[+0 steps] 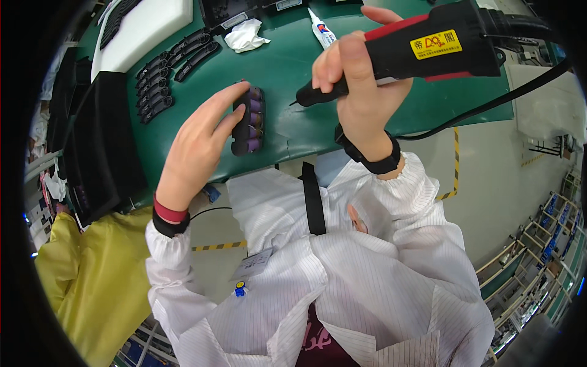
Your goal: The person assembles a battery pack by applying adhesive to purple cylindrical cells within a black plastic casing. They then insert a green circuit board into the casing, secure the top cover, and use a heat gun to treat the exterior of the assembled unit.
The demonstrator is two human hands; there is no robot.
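My left hand rests its fingers and thumb on a battery pack, a black holder with a row of purple cylindrical cells, standing on the green mat. The far end of the pack lies partly under the fingertips. In my right hand is a corded black and red electric hand tool with a yellow label and a thin metal tip. Its nose points left toward the pack, and the tip is apart from it. A thick black cable leads off from its back end.
Several curved black plastic parts lie at the far left of the green table. A crumpled white tissue and a white tube lie at the back. Black bins stand behind. To the left is a person's yellow garment.
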